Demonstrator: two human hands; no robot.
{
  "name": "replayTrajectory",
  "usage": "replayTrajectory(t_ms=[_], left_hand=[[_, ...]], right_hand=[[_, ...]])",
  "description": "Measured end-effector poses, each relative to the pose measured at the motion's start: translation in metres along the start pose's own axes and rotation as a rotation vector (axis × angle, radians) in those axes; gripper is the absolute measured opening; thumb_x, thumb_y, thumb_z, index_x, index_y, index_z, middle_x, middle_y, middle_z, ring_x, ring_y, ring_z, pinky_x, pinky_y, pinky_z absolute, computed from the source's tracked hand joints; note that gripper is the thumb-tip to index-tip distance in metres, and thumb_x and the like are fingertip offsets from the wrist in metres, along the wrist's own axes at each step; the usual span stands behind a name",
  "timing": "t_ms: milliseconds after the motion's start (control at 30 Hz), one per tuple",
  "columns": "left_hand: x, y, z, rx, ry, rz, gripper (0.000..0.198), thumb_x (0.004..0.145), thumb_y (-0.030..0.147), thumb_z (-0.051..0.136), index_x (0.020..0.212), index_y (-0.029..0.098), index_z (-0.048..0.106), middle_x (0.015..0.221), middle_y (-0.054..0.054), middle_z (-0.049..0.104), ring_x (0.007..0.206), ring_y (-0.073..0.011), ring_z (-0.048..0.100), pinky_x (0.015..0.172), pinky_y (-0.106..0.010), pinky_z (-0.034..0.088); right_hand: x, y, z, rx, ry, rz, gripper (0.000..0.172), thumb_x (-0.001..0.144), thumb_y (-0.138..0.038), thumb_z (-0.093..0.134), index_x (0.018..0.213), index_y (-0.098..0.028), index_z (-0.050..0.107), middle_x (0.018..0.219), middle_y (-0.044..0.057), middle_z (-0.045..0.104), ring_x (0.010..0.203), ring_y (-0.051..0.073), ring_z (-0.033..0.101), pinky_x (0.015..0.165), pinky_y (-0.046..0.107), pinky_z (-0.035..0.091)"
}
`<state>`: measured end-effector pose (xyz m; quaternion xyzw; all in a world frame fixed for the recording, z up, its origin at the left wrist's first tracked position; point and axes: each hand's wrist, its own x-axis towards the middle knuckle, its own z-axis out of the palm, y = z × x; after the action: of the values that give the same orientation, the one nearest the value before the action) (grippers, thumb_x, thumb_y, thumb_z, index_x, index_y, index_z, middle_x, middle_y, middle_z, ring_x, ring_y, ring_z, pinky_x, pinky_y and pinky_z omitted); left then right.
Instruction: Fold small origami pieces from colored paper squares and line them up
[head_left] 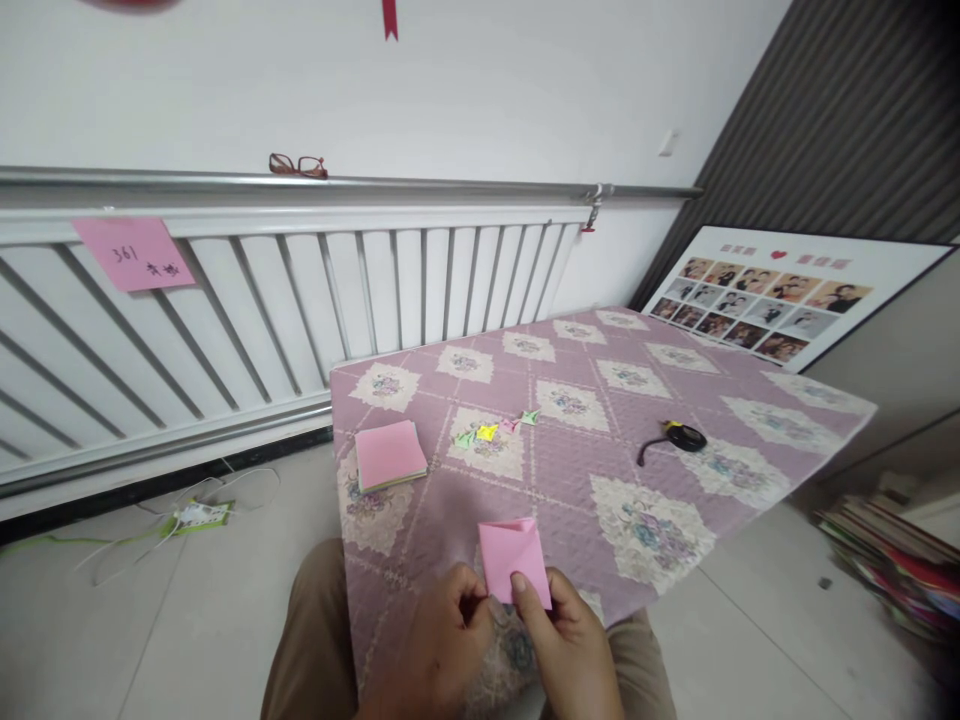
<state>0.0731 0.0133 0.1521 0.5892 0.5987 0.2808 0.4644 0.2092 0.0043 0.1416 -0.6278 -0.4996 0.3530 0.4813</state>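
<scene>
A folded piece of pink paper [514, 560] is held above the near edge of the table, with a loose fold showing along its top. My right hand [574, 640] grips it at the lower right, thumb on the front face and fingers behind. At its lower left corner, my left hand [450, 635] is closed in a pinch, slightly blurred; the fingertips meet the paper's edge. Beyond the hands, several small folded paper pieces in green, yellow and pink [487, 433] lie in a row. A stack of square paper [390, 455], pink on top, rests to the left.
A patterned pink tablecloth [562, 480] covers the table. A black object with a short strap [686, 438] lies on the right. Behind stands a white radiator [390, 280] with glasses [298, 165] on its pipe. A photo board [765, 290] leans at the far right; a power strip [199, 517] lies on the floor.
</scene>
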Motion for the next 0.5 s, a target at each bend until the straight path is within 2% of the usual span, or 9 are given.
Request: replayTrajectory(t_ms=[133,267,500], left_hand=[[0.0047,0.0044,0.0015,0.005,0.008,0.005,0.01,0.079,0.014,0.049,0.071,0.019,0.049,0.067,0.004,0.051,0.065,-0.0131,0.048,0.061,-0.023,0.033],[0.0089,-0.0013,0.0044,-0.001,0.017,0.046,0.009,0.08,0.015,0.047,0.072,0.019,0.05,0.07,0.003,0.052,0.069,-0.014,0.05,0.064,-0.023,0.034],[0.0079,-0.0037,0.0053,0.029,0.028,0.089,0.009,0.081,0.017,0.047,0.073,0.019,0.051,0.071,0.003,0.053,0.069,-0.0138,0.051,0.064,-0.024,0.035]], right_hand=[[-0.0006,0.0039,0.0006,0.021,0.023,0.014,0.04,0.077,-0.058,0.058,0.076,-0.018,0.064,0.067,0.002,0.065,0.064,0.019,0.059,0.06,0.025,0.046],[-0.0014,0.0052,0.0,0.029,0.043,0.002,0.04,0.077,-0.056,0.06,0.084,-0.017,0.068,0.073,0.004,0.069,0.07,0.021,0.061,0.064,0.026,0.048],[-0.0038,0.004,0.0014,0.035,0.082,-0.004,0.039,0.077,-0.054,0.061,0.088,-0.017,0.069,0.078,0.004,0.071,0.071,0.021,0.063,0.066,0.026,0.049]])
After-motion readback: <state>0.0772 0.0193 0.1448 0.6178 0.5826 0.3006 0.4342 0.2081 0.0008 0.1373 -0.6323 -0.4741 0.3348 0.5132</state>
